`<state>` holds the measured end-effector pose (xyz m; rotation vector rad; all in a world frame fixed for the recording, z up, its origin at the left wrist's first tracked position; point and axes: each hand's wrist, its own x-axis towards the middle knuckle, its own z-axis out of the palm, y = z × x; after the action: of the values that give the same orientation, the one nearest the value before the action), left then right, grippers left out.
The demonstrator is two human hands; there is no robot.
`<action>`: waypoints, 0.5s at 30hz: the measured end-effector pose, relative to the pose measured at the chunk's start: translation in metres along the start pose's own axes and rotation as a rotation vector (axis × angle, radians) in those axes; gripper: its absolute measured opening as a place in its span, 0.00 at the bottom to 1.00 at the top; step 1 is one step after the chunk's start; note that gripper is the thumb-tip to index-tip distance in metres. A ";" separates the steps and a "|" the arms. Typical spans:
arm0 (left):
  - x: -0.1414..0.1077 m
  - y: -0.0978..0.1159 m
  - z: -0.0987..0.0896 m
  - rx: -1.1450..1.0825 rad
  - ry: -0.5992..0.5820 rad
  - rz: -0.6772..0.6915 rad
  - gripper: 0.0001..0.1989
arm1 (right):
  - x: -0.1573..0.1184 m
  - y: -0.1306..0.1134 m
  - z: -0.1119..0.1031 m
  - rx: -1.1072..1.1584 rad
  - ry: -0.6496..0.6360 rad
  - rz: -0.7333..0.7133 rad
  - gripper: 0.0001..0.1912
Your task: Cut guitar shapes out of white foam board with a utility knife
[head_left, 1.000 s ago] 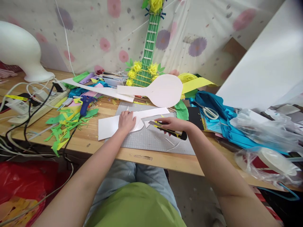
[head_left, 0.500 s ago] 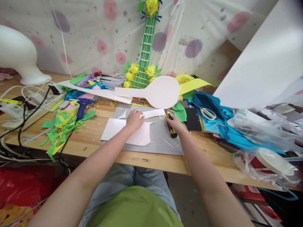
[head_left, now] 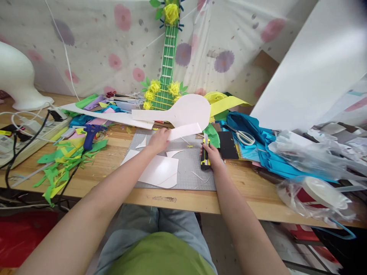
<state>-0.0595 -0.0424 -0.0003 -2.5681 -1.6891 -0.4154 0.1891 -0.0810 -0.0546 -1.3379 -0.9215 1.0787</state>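
Observation:
My left hand (head_left: 159,140) grips one end of a white foam strip (head_left: 185,131), which is lifted above the grey cutting mat (head_left: 189,164). My right hand (head_left: 212,153) is closed around a yellow and black utility knife (head_left: 205,154) over the mat's right part. A larger white sheet (head_left: 159,172) lies on the mat nearer to me, below the strip. Small white offcuts (head_left: 173,153) are scattered on the mat. Behind the strip lies a white paddle-shaped piece (head_left: 192,110) with a long neck pointing left.
A green guitar model with yellow flowers (head_left: 168,61) leans at the back. Left are a blue glue gun (head_left: 91,135), green and yellow scraps (head_left: 57,164) and a power strip (head_left: 34,149). Right are a black rectangle (head_left: 228,145), scissors (head_left: 244,137) and blue material (head_left: 275,152).
My left hand has raised the white strip off the mat and tilted it. The knife in my right hand has turned more upright. The whole view has shifted slightly.

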 end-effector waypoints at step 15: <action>0.012 -0.087 -0.007 0.055 0.309 -0.410 0.32 | 0.000 -0.001 0.002 0.144 0.016 0.004 0.17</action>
<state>-0.1352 0.0019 -0.0003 -1.9805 -2.0569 -0.7256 0.1876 -0.0803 -0.0532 -1.2279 -0.8142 1.1147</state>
